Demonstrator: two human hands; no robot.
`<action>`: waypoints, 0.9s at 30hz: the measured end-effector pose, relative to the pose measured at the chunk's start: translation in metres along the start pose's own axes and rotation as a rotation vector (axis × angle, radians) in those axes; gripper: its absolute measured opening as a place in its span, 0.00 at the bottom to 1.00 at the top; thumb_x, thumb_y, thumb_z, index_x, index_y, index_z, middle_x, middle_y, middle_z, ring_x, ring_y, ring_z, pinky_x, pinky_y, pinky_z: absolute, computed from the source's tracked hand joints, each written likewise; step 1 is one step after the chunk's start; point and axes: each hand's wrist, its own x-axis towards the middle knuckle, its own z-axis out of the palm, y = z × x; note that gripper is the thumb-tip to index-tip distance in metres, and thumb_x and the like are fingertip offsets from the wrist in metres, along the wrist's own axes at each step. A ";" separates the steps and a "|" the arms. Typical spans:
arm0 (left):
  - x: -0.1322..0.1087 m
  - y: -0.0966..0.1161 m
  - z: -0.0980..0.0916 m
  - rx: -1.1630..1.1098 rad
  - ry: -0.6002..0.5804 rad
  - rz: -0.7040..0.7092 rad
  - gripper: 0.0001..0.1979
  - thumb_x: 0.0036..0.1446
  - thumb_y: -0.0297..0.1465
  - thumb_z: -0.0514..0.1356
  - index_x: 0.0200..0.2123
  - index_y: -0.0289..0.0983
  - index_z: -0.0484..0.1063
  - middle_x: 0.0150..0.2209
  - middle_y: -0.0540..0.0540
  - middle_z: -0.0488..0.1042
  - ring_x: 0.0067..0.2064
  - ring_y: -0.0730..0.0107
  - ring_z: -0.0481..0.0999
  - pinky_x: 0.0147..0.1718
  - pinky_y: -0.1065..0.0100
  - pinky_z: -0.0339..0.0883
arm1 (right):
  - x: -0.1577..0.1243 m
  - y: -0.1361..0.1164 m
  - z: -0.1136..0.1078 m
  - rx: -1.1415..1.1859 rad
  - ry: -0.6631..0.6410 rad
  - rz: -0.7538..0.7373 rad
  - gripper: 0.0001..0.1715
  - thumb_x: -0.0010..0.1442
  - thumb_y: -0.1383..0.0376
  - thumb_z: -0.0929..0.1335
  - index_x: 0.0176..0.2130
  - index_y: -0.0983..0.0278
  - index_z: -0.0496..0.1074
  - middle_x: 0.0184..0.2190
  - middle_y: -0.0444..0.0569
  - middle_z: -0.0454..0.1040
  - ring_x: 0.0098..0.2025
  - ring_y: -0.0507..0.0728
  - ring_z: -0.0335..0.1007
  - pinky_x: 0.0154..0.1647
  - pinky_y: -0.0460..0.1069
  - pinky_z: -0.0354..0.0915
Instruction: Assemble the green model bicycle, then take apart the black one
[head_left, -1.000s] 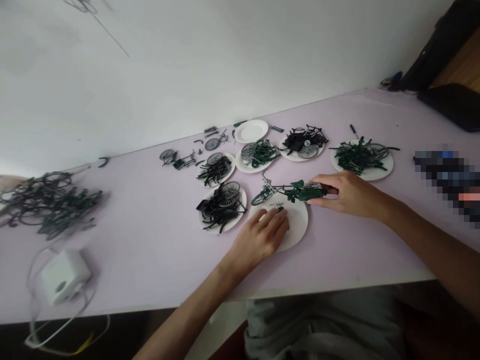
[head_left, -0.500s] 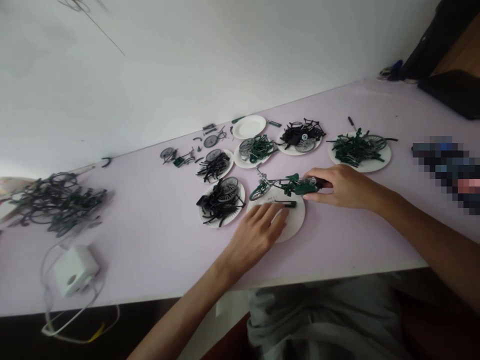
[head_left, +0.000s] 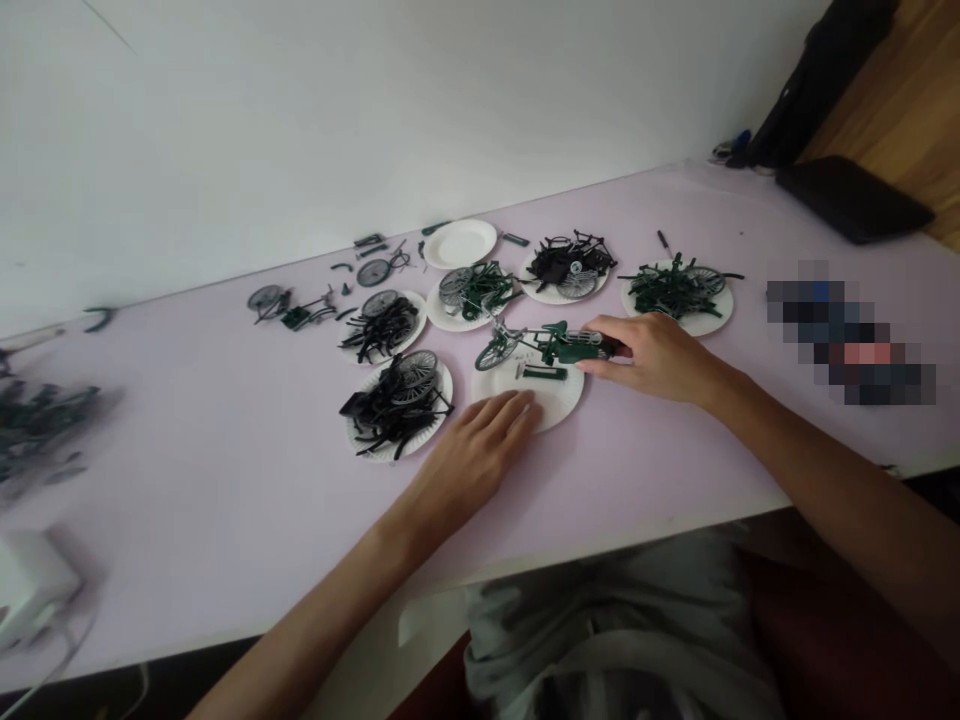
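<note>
Right grip [head_left: 651, 352] pinching the green-and-silver model bicycle [head_left: 556, 345] by its rear

Pale-purple desk [head_left: 247, 420] separates the white round paper plate [head_left: 564, 402] from the front edge. At the plate's far side the bicycle's long axis runs sideways, front wheel leftward. My left grip [head_left: 487, 435] covers the near-left rim; I can't tell if it holds anything. I count six more plates [head_left: 461, 244].

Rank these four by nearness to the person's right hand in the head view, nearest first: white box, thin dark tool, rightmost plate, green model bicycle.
1. Green model bicycle: held by the right hand.
2. Rightmost plate: just beyond that hand.
3. Thin dark tool: on the plate's far side.
4. White box: far left, cut off by the picture's edge.
</note>
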 end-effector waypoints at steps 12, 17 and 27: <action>0.041 0.000 -0.008 -0.010 -0.121 -0.155 0.16 0.72 0.22 0.49 0.60 0.32 0.64 0.64 0.34 0.70 0.64 0.50 0.71 0.56 0.52 0.74 | 0.005 0.006 -0.004 0.013 0.080 0.162 0.28 0.66 0.47 0.67 0.56 0.62 0.76 0.26 0.45 0.72 0.27 0.57 0.68 0.33 0.51 0.61; 0.045 -0.002 0.002 0.001 -0.072 -0.200 0.15 0.72 0.23 0.51 0.59 0.31 0.65 0.64 0.34 0.69 0.64 0.49 0.71 0.54 0.53 0.74 | 0.007 0.006 -0.006 -0.011 0.122 0.216 0.26 0.64 0.47 0.68 0.54 0.59 0.76 0.27 0.45 0.70 0.28 0.58 0.67 0.34 0.52 0.61; 0.057 -0.008 0.011 0.039 -0.030 -0.273 0.14 0.73 0.24 0.48 0.57 0.33 0.68 0.60 0.38 0.72 0.57 0.53 0.73 0.50 0.56 0.74 | 0.009 0.006 0.000 0.018 0.180 0.272 0.22 0.63 0.50 0.70 0.51 0.57 0.76 0.25 0.44 0.66 0.27 0.57 0.64 0.34 0.53 0.61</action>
